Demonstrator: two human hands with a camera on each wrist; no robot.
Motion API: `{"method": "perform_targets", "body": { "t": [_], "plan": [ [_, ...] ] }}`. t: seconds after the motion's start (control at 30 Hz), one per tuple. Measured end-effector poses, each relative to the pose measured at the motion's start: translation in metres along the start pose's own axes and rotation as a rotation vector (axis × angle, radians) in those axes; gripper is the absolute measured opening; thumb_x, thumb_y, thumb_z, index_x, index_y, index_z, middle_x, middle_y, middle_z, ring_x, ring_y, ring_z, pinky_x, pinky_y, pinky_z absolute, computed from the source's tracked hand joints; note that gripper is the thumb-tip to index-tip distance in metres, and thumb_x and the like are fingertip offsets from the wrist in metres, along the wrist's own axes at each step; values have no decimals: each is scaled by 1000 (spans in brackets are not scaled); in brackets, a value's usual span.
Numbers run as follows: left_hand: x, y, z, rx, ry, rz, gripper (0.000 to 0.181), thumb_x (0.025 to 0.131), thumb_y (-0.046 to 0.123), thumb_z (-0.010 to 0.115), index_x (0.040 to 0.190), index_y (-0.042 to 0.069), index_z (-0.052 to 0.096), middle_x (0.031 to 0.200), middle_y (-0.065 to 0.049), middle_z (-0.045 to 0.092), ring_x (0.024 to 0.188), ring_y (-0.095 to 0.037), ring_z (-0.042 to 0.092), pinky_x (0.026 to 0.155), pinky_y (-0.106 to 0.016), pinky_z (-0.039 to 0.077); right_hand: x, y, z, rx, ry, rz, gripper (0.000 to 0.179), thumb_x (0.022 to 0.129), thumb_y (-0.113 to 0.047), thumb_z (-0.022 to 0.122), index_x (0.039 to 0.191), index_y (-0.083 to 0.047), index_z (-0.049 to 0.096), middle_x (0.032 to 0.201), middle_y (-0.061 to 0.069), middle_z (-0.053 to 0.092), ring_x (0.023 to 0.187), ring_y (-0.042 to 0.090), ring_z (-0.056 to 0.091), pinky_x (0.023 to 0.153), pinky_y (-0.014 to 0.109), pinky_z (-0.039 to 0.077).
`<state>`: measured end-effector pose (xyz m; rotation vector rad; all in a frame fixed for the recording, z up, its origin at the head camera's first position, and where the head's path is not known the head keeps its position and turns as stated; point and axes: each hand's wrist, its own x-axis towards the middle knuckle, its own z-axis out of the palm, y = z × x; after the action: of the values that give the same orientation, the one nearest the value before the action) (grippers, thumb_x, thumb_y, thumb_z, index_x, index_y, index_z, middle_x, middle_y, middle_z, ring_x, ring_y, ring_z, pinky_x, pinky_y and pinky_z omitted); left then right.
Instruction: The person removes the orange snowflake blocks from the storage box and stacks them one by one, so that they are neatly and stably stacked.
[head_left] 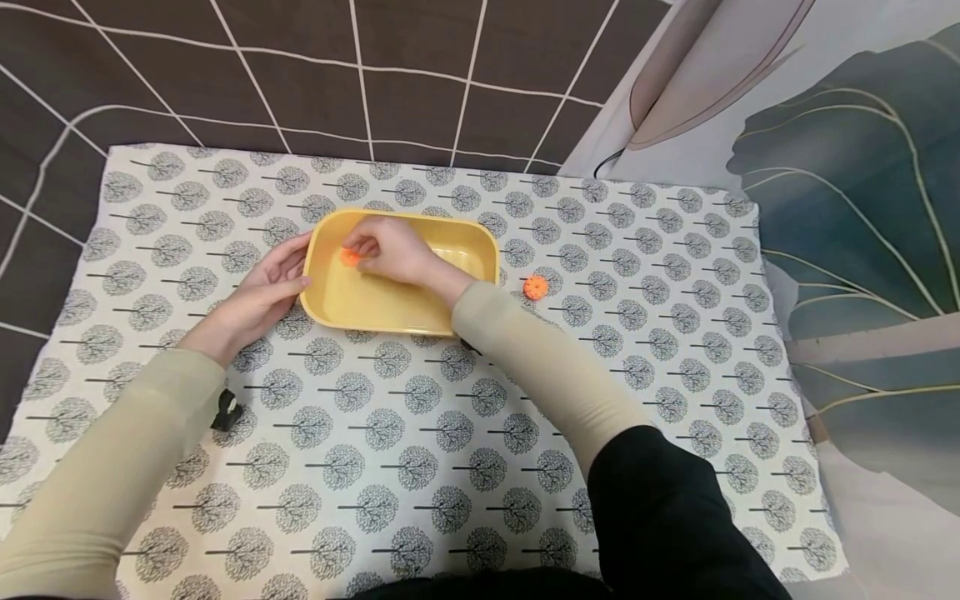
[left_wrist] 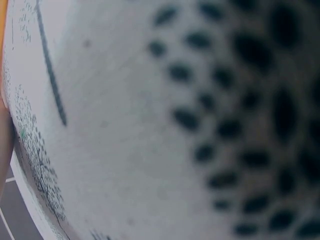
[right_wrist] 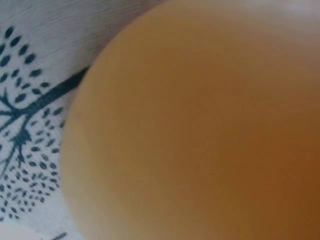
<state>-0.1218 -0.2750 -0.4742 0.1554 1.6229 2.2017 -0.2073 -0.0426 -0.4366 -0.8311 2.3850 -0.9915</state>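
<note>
A yellow rectangular tray (head_left: 382, 304) lies on the cloth. Inside it, near the left end, my right hand (head_left: 393, 250) reaches down and pinches a small orange piece (head_left: 350, 257), partly covered by the fingers. Against the tray's left end rests my left hand (head_left: 266, 283), its thumb at the rim and its loosely extended fingers along the outer wall. To the right of the tray sits a round, ridged orange piece like a tiny pumpkin (head_left: 536, 287). The right wrist view is mostly filled by the blurred yellow tray wall (right_wrist: 190, 130); neither wrist view shows the fingertips.
A white cloth with grey tree prints (head_left: 420, 467) covers the table. Behind it rises a dark tiled surface with white lines (head_left: 300, 92). A patterned curtain (head_left: 862, 250) hangs along the right side. A small black device (head_left: 227, 411) is at the left wrist.
</note>
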Motion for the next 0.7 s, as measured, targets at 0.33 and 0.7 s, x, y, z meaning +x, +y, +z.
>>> {"method": "perform_targets", "body": {
  "t": [0.33,0.7],
  "plan": [
    [0,2,1,-1,-4,11,71,101,-13,48,164,15,36,179,-12,13,143,3,47,128,-19,35,1,6,6,3,-6,-50,44,94,-3,78,137,-3,68,138,11,72,128,21,67,108,11,52],
    [1,1,1,1,-6,9,68,101,-12,49,163,15,37,178,-13,13,138,6,49,123,-15,40,0,10,9,-25,17,-84,47,96,-4,76,142,-6,66,147,9,67,141,21,59,120,12,42]
  ]
}}
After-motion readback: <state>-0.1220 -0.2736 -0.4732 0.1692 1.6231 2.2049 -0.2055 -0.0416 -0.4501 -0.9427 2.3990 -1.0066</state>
